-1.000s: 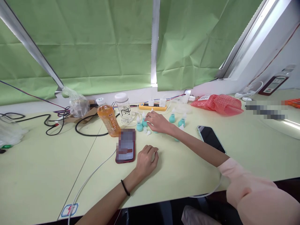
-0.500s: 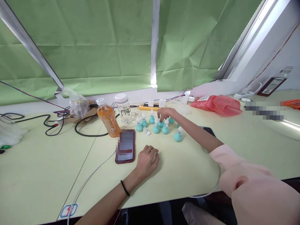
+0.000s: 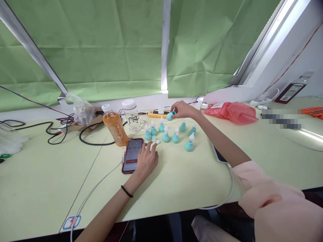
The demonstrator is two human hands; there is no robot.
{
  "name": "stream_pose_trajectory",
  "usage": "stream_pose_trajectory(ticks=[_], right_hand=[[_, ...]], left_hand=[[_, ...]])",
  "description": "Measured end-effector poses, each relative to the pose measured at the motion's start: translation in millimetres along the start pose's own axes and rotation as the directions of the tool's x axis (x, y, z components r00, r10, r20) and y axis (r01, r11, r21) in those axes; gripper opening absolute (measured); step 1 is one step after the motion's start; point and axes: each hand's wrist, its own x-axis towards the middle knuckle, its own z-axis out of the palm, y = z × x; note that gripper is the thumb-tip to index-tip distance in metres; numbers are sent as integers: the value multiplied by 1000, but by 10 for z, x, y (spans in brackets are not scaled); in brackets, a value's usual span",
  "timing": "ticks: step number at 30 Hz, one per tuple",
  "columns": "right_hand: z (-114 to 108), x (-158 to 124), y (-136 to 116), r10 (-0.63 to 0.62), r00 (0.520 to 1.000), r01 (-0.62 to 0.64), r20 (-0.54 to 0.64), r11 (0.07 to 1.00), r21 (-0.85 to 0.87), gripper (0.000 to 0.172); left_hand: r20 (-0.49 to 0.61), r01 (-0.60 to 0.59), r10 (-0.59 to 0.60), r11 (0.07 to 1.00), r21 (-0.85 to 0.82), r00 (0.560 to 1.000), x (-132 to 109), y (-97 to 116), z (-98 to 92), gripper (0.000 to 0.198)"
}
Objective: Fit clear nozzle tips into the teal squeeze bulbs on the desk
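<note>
My right hand (image 3: 179, 110) grips a teal bulb (image 3: 170, 116) by its neck, tilted on its side above the table near the power strip. In front of it several teal bulbs stand upright; some, like the front right one (image 3: 189, 145), carry white pointed tips, while one at the back (image 3: 183, 127) shows an open neck. At the left of the group lie a small white cup-shaped piece (image 3: 153, 138) and a white tip (image 3: 157, 142). My left hand (image 3: 148, 155) is palm down beside these pieces, fingers apart and holding nothing, partly over a phone (image 3: 131, 154).
An orange drink bottle (image 3: 115, 129) and a clear jar (image 3: 131, 117) stand left of the bulbs. Behind them runs a yellow power strip (image 3: 154, 114). Red bubble wrap (image 3: 232, 112) lies at right; another phone (image 3: 219, 155) is under my right forearm. Black cables (image 3: 93, 144) spread at left.
My right hand has lifted a teal bulb from the group and moved up and back slightly. My left hand has moved forward and left, to the white pieces and the phone's edge.
</note>
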Motion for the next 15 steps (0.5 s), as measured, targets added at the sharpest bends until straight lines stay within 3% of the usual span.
stream_pose_trajectory(ticks=[3, 6, 10, 13, 15], right_hand=[[-112, -332, -93, -135, 963, 214, -232, 907, 363, 29], [-9, -651, -186, -235, 955, 293, -183, 634, 716, 32], [292, -935, -238, -328, 940, 177, -91, 241, 954, 28], [485, -1057, -271, -392, 919, 17, -42, -67, 998, 24], [579, -1108, -308, -444, 896, -129, 16, -225, 966, 25]], left_hand=[[52, -44, 38, 991, 128, 998, 197, -77, -26, 31], [176, -107, 70, 972, 208, 982, 421, -127, -18, 33], [264, -205, 147, 957, 208, 953, 582, -120, 95, 35], [275, -239, 179, 950, 200, 944, 585, -101, 205, 32], [275, -255, 196, 947, 198, 941, 576, -110, 260, 28]])
